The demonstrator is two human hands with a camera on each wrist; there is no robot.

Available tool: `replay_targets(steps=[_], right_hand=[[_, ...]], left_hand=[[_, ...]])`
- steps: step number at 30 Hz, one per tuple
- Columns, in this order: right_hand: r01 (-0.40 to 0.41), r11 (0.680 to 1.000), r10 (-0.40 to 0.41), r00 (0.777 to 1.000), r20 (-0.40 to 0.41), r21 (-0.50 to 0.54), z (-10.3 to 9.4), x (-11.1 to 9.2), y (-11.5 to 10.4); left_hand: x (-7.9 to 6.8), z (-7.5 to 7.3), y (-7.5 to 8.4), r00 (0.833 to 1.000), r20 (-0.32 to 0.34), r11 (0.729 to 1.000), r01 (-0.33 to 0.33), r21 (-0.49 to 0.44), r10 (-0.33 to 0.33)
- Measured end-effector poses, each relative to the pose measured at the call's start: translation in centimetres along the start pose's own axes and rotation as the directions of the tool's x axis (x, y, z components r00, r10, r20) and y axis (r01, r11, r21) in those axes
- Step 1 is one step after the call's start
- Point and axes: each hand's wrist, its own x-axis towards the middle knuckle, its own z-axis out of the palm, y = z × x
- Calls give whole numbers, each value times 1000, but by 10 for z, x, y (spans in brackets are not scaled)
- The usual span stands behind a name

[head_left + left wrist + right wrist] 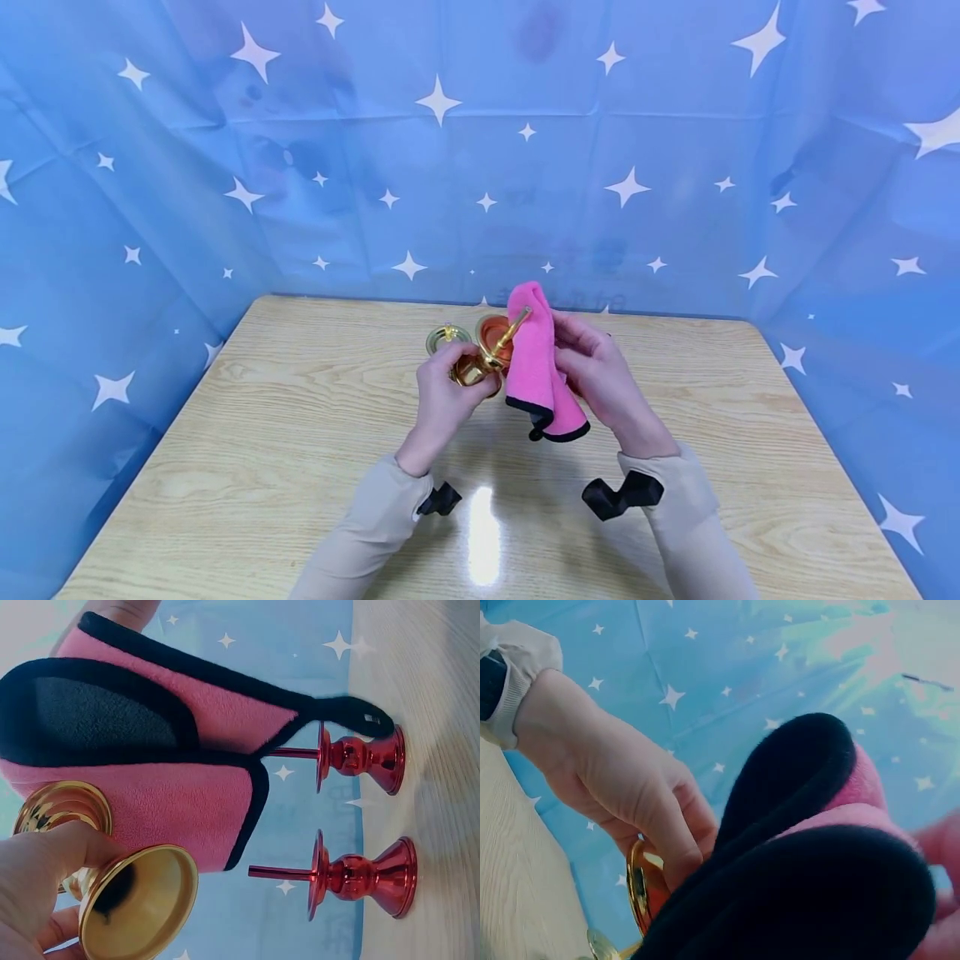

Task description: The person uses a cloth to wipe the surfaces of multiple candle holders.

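Note:
My left hand (450,392) grips a shiny gold candlestick (142,907) by its middle, tilted, its hollow base toward the left wrist camera. In the head view the candlestick's thin stem points up and right across a pink cloth (531,358). This cloth has black edging, a dark grey underside and a black loop, and hangs folded beside the candlestick. My right hand (600,367) holds the cloth from the right, with its fingers partly hidden behind it. In the left wrist view the cloth overlaps the candlestick's gold dish (64,806).
A second gold candlestick (447,333) stands on the wooden table (315,417) just beyond my left hand. Two red candlesticks (367,877) stand on the table in the left wrist view. A blue curtain (360,150) with white stars hangs behind and at both sides.

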Motion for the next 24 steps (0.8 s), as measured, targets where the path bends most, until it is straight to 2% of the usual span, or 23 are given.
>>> replay_targets(steps=[2,4,7,10,13,14,19,24], right_hand=[[49,996,-46,998,33,-72,-1,2,5],[112,985,-109,994,30,-134,-1,4,10],[166,957,-180,983,-37,-237,2,7,17],[199,907,-250,964,-94,-370,7,8,23],[212,878,-298,944,-141,-430,13,8,29],[212,878,-306,938,-161,-430,15,9,31],[200,922,-298,913,-279,-332,20,10,39],[207,928,-310,889,-337,-309,21,12,44]], left_hand=[[0,0,0,1000,-7,1000,-15,2,15],[0,1,0,999,-17,999,-39,16,39],[0,1,-1,995,-28,994,-89,62,91],[0,0,-1,991,-25,984,-129,123,133],[-1,0,-1,987,-13,972,-155,175,160],[-2,0,-2,986,-7,968,-162,191,167],[-6,1,-2,980,9,950,-195,243,199],[-7,3,-4,980,-1,950,-195,244,201]])
